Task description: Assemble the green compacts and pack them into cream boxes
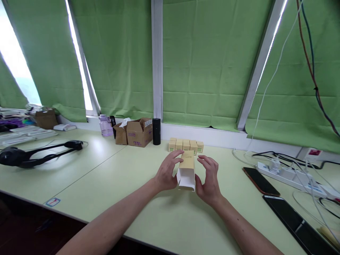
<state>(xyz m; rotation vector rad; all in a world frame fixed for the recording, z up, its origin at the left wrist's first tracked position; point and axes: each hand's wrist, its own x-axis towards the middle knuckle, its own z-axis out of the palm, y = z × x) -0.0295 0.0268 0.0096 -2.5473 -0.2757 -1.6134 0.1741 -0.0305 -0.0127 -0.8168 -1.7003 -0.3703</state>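
Observation:
A small tan carton (186,170) with an open white flap end facing me sits between my hands on the pale green table (111,177). My left hand (168,173) curls around the carton's left side, thumb and fingers on it. My right hand (208,179) is at its right side, thumb against the carton's lower edge, fingers curved and slightly apart. Just behind the carton stands a row of several small tan boxes (186,145) near the window sill.
Open cardboard boxes (138,132), a black cylinder (156,131) and a clear bottle (105,126) stand at the back left. A black headset (29,154) lies far left. Two phones (260,181), a power strip (287,172) and cables lie at the right.

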